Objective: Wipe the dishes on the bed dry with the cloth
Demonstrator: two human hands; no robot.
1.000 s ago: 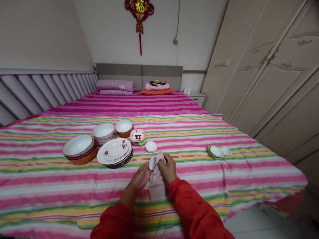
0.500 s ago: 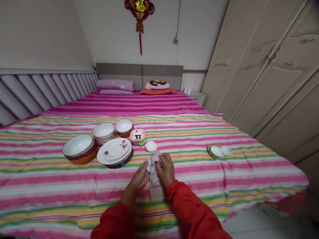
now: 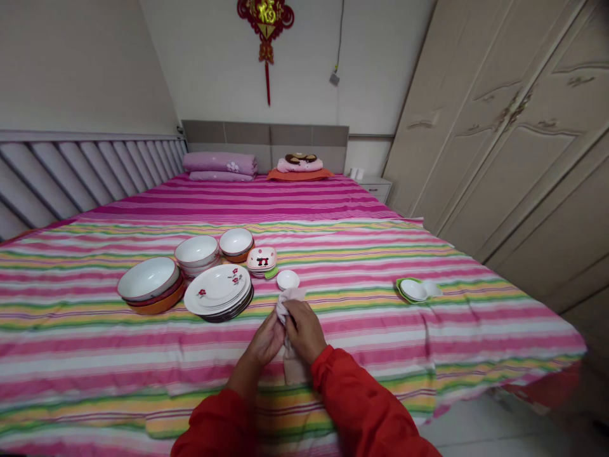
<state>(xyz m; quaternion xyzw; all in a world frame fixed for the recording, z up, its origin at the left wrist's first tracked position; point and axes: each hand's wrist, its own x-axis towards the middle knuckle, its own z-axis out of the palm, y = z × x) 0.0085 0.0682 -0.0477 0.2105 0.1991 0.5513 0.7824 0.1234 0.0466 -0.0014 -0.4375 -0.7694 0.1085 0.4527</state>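
Observation:
My right hand point(image 3: 305, 331) is closed on a pale beige cloth point(image 3: 295, 369), bunched up between my two hands, its lower end hanging toward the bed. Curled against it from the left is my left hand point(image 3: 266, 339), holding a small white dish; cloth and fingers now cover almost all of that dish. Just beyond my hands a small white bowl point(image 3: 288, 280) sits on the striped sheet point(image 3: 361, 317). To its left are small patterned dishes point(image 3: 261, 259) with a green one among them, and a stack of flower-patterned plates point(image 3: 216, 289).
Stacked large bowls point(image 3: 150, 279), medium bowls point(image 3: 197, 252) and smaller bowls point(image 3: 236, 242) stand at the left. On the right lie small white and green dishes point(image 3: 413, 290). Folded bedding point(image 3: 219, 164) rests by the headboard point(image 3: 309, 143); a wardrobe point(image 3: 499, 146) flanks the right side.
My right hand has moved slightly left and up with the cloth, over the small dish. The white rim that showed between my hands is now covered.

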